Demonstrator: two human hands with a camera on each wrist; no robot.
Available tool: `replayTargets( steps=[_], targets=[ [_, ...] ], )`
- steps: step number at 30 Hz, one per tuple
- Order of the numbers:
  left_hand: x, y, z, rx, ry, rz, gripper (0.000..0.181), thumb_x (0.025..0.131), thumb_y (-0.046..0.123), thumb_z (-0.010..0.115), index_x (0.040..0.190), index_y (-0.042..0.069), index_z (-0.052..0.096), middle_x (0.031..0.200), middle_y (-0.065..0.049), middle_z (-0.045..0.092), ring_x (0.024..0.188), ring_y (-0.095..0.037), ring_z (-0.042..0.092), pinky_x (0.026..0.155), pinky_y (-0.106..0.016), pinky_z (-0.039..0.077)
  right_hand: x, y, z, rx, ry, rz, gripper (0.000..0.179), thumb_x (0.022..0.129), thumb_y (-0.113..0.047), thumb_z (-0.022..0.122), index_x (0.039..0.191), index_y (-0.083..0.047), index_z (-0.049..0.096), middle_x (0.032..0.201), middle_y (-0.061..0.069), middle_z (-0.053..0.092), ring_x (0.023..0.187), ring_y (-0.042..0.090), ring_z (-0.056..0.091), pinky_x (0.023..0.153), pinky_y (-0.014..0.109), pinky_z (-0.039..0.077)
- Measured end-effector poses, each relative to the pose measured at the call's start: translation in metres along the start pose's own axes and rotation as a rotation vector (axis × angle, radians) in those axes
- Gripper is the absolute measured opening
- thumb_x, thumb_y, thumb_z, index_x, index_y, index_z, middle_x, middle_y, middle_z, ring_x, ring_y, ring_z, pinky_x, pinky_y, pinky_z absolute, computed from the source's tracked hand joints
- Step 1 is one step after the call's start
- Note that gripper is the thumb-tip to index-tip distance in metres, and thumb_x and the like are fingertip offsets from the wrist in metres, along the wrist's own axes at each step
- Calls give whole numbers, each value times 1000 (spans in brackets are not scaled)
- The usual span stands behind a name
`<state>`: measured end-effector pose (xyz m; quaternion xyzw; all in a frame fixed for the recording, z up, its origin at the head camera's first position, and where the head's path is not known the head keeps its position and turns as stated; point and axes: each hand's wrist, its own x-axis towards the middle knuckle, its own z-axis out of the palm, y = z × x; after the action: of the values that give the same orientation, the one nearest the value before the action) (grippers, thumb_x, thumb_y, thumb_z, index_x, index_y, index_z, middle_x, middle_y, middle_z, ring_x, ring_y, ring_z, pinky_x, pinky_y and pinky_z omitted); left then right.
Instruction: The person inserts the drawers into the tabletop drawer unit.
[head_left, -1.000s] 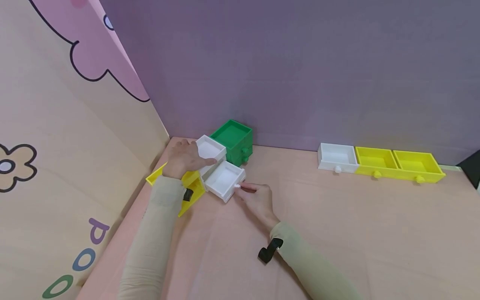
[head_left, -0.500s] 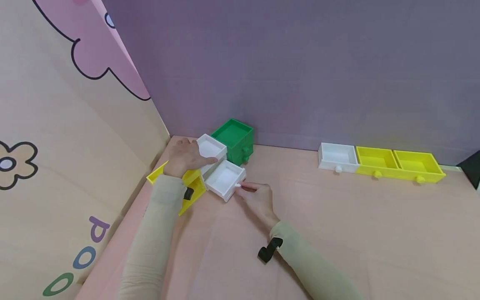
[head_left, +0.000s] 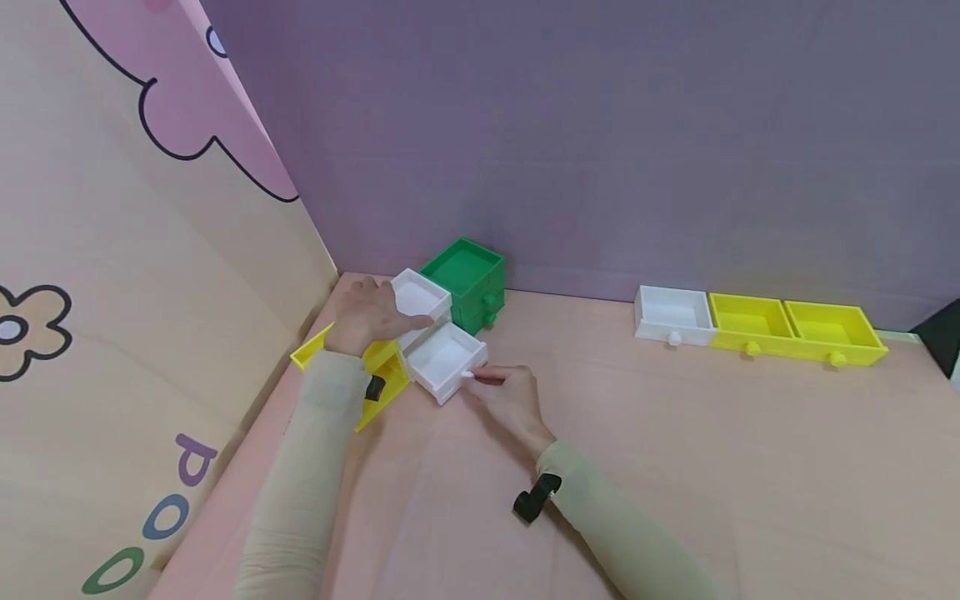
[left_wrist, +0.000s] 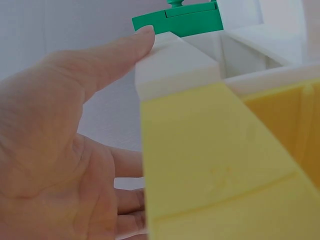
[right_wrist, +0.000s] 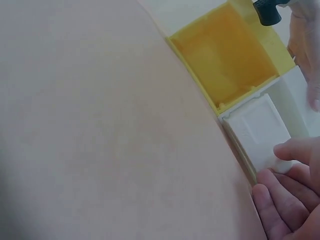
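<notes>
In the head view my left hand (head_left: 367,318) grips the small white cabinet (head_left: 422,293). The left wrist view has the thumb (left_wrist: 125,50) on its white edge, with the other fingers on the far side. My right hand (head_left: 513,404) pinches the knob of a white drawer (head_left: 442,357), which sticks out of the cabinet's front. Seen from the right wrist, the drawer front (right_wrist: 255,130) sits close to the white frame beside a yellow open compartment (right_wrist: 225,62). That yellow housing (head_left: 390,379) joins the white cabinet on the left, partly hidden by the left forearm.
A green cabinet (head_left: 465,268) with knobs stands behind and to the right of the white one. Farther right, a white drawer (head_left: 673,312) and two yellow drawers (head_left: 753,321) stand in a row along the purple back wall (head_left: 600,150). A printed wall (head_left: 150,292) bounds the left.
My right hand has moved slightly left with the white drawer, which now sits a little deeper in the cabinet. The left hand keeps its place.
</notes>
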<state>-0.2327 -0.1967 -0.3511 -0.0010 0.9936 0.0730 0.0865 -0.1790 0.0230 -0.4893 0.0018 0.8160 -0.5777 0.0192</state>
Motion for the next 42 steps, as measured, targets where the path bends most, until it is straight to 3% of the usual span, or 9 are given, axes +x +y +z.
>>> replayTargets(
  steps=[8, 16, 24, 31, 42],
  targets=[
    [-3, -2, -1, -6, 1, 9, 83, 93, 67, 64, 137, -3, 57, 112, -19, 64, 110, -35, 55, 90, -41, 53, 9, -2, 4, -47, -54, -19, 22, 93, -20, 84, 113, -11, 85, 111, 8, 83, 116, 25, 73, 101, 45, 59],
    [-2, -3, -1, 2, 17, 3, 79, 92, 67, 64, 133, -1, 60, 103, -16, 65, 107, -34, 56, 86, -39, 51, 17, -1, 7, -109, -85, -58, 22, 96, -21, 81, 115, -12, 84, 112, 6, 82, 113, 25, 72, 101, 45, 58],
    [-2, -2, 1, 17, 15, 6, 81, 92, 69, 63, 132, -1, 61, 104, -16, 65, 106, -33, 56, 88, -40, 53, 11, -4, -4, -218, -83, -120, 24, 94, -22, 82, 115, -11, 83, 111, 6, 83, 105, 23, 78, 95, 43, 63],
    [0, -2, 1, 34, 23, 17, 81, 92, 70, 62, 130, -1, 62, 101, -14, 64, 104, -33, 56, 87, -39, 53, 11, -7, -4, -218, -89, -154, 20, 93, -16, 83, 112, -8, 84, 105, 7, 83, 96, 21, 80, 88, 39, 64],
    [0, 0, 1, 14, 31, -6, 79, 90, 69, 66, 131, 2, 60, 107, -15, 65, 106, -31, 56, 85, -36, 53, 16, -7, 3, -160, -63, -110, 17, 93, -17, 84, 109, -12, 86, 103, 4, 84, 111, 24, 76, 98, 45, 59]
  ],
)
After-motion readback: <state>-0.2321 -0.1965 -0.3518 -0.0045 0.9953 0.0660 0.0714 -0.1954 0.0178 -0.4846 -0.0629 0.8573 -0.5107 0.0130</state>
